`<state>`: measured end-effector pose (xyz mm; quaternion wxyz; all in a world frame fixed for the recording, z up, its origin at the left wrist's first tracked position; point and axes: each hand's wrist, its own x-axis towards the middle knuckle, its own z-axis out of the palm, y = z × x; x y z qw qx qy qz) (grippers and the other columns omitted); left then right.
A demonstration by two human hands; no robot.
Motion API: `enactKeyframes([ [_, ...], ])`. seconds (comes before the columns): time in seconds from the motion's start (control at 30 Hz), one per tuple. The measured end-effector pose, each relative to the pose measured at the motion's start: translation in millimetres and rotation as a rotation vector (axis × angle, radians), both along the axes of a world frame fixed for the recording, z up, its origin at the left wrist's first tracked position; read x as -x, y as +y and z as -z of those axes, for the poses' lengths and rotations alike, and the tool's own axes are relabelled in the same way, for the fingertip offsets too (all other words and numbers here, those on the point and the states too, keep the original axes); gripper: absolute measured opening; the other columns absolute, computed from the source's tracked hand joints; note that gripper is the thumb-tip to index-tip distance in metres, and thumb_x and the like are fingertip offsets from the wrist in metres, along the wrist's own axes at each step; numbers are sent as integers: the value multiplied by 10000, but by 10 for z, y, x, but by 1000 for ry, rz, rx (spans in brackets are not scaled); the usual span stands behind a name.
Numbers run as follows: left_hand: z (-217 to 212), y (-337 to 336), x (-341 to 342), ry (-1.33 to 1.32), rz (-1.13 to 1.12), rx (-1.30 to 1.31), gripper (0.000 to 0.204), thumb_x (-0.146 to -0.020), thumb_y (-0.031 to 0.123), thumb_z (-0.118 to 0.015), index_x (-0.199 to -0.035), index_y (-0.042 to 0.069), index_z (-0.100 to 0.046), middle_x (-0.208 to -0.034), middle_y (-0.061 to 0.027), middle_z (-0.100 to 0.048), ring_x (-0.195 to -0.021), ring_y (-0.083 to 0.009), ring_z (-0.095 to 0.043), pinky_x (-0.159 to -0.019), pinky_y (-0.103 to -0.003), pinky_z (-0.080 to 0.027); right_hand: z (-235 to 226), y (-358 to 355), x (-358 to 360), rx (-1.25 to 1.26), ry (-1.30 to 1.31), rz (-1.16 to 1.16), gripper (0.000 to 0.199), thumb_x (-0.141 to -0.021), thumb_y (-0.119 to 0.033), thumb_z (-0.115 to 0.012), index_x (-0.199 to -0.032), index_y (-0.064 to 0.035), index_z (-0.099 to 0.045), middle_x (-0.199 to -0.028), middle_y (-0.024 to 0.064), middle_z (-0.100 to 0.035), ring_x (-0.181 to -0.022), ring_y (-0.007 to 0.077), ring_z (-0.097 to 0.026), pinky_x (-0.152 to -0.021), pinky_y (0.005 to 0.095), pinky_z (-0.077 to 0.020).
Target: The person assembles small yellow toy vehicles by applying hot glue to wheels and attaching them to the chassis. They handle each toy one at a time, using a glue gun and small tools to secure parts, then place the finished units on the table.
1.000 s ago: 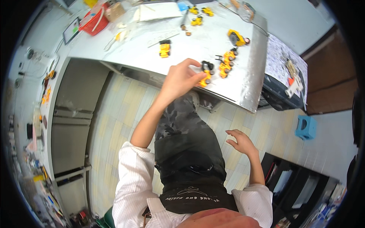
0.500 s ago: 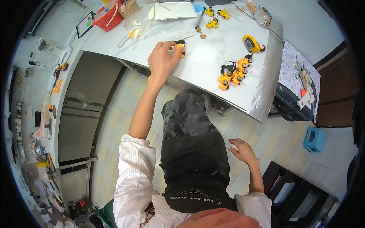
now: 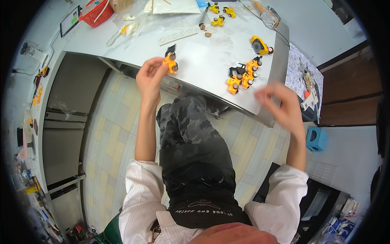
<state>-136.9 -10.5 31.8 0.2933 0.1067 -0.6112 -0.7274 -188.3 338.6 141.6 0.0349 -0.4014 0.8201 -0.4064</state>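
Observation:
My left hand (image 3: 149,77) pinches a yellow toy loader (image 3: 170,64) with a black front bucket, held over the table's front edge. Blurred by motion, my right hand (image 3: 281,102) is at the table's right front corner with its fingers stretched out and nothing visible in them. Closest to it is a group of yellow toy construction vehicles (image 3: 246,77) with black parts and dark wheels. Behind that group sits a larger yellow toy vehicle (image 3: 260,44).
The white table (image 3: 199,71) carries a pale strip with raised shapes (image 3: 177,36), several more yellow toy vehicles (image 3: 218,20) and a red basket (image 3: 96,14). On the right, a flower-patterned surface (image 3: 300,61) adjoins it. A blue stool (image 3: 316,138) stands on the floor.
My left hand has lifted the toy loader off the table and brought it nearer to me. My right hand has risen from beside my lap to the table's right front corner.

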Motion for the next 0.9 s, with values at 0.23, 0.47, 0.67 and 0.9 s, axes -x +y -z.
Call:
enactKeyframes([
  [0.23,489,259,-1083,230,299,-767,411,-864,43,-642,-1251,-10,-513,-1184,-139,-613,-1083,-238,-620,-934,-362,-519,281,-944,992,-227,306,187,188,-830,-150,-706,-1008,-91,-709,-861,75,-702,-761,186,-668,-684,316,-518],
  [0.47,899,465,-1520,240,409,-1085,337,-885,14,-588,-1220,-15,-557,-1179,-129,-631,-1085,-243,-626,-956,-363,-507,453,-1214,1211,-392,411,190,175,-782,-86,-707,-955,-67,-722,-843,124,-714,-748,233,-693,-709,324,-537],
  [0.67,872,407,-1564,279,496,-997,381,-904,-2,-592,-1280,-27,-536,-1197,-122,-624,-1087,-208,-619,-952,-347,-495,402,-1215,1187,-271,575,300,130,-852,-103,-712,-965,-39,-714,-770,98,-713,-656,149,-678,-648,259,-528],
  [0.9,850,441,-1590,265,498,-1004,388,-912,13,-592,-1293,-25,-527,-1209,-120,-612,-1105,-211,-605,-947,-360,-492,180,-1163,888,191,4,496,226,-885,-141,-709,-1046,14,-680,-857,69,-702,-736,103,-625,-694,227,-488],
])
